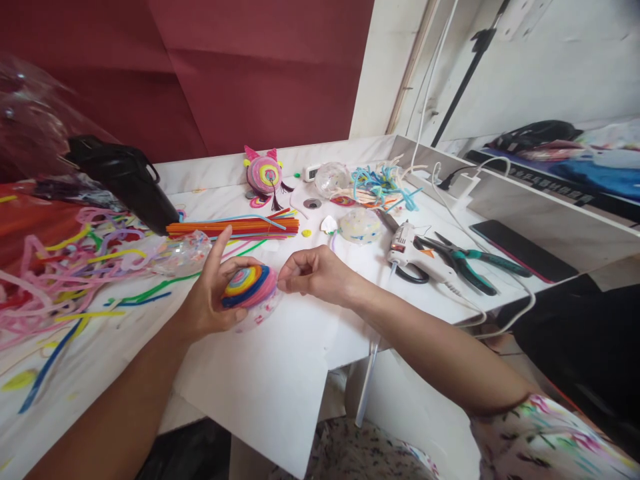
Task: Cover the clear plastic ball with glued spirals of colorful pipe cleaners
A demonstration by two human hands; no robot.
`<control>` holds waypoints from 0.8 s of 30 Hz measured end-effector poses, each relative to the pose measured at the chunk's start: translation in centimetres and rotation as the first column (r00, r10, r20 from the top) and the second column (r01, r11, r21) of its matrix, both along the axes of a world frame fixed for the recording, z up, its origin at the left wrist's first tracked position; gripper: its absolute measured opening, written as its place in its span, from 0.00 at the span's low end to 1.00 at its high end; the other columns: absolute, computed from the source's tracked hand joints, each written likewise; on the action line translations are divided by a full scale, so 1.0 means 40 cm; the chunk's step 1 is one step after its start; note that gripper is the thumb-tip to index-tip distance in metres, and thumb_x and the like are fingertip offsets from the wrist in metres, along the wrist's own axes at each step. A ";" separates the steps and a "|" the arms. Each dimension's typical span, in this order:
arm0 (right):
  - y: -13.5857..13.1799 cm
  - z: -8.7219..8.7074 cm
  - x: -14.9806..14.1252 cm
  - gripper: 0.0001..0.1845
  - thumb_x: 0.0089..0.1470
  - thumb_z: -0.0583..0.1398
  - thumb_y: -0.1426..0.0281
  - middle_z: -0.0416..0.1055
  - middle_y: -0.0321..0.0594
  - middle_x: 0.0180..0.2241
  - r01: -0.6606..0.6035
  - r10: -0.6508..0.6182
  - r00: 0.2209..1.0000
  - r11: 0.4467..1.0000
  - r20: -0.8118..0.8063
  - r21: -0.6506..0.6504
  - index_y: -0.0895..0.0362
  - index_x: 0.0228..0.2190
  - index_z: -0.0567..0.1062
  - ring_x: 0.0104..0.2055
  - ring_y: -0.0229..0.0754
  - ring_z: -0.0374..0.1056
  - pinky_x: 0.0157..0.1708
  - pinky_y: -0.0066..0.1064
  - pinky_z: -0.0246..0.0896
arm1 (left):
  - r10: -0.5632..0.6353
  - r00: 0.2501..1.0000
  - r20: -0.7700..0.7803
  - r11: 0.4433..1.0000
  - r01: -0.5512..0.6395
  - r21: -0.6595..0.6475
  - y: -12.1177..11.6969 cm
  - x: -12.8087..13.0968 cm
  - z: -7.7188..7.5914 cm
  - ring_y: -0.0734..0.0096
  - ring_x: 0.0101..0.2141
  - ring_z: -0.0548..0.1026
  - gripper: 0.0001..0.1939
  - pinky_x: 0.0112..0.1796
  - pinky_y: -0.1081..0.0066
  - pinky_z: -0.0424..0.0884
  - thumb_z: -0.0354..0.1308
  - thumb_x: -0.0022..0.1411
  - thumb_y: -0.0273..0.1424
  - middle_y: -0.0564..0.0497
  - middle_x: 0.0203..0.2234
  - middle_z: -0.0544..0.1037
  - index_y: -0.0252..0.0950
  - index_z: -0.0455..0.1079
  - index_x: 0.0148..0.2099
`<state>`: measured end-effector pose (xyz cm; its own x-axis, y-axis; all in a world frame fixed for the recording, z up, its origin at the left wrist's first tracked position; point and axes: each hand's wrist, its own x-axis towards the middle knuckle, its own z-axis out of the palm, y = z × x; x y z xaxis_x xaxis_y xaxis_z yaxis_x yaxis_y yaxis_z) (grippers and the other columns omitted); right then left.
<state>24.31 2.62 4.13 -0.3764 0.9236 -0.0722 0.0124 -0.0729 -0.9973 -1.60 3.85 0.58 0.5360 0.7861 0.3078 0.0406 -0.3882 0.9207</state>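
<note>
Left hand gripping one striped ball; right hand pinched at edge; one glue gun.

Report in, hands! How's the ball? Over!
Left hand holding ball. Right hand pinched at its side. Ball striped above, see-through below. Glue gun off to the right, out of the way.

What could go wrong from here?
Right forearm crosses over the glue stick trailing from the hot-glue gun; a bump could drag the gun.
Left hand grips the striped pipe-cleaner coil on a clear shell; squeezing might shift it.
White sheet overhangs the table and could slip.
</note>
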 end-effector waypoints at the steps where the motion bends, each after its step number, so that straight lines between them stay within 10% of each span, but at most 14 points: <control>1: -0.001 0.001 0.000 0.09 0.42 0.72 0.80 0.72 0.27 0.18 0.001 -0.001 1.000 1.000 0.003 0.000 0.57 0.21 0.80 0.22 0.30 0.63 0.24 0.25 0.58 | -0.006 1.000 0.002 1.000 0.006 0.005 0.001 -0.001 -0.002 0.50 0.54 0.79 0.69 0.49 0.57 0.76 0.79 0.56 0.44 0.44 0.57 0.79 0.60 0.33 0.83; 24: 0.005 0.015 0.029 0.15 0.39 0.79 0.67 0.74 0.30 0.20 -0.198 0.198 0.980 0.980 0.008 -0.007 0.57 0.23 0.81 0.24 0.32 0.65 0.22 0.24 0.57 | -0.115 0.992 -0.041 0.990 0.118 0.080 -0.003 -0.009 0.008 0.47 0.55 0.80 0.64 0.52 0.52 0.77 0.76 0.60 0.45 0.40 0.58 0.80 0.57 0.36 0.84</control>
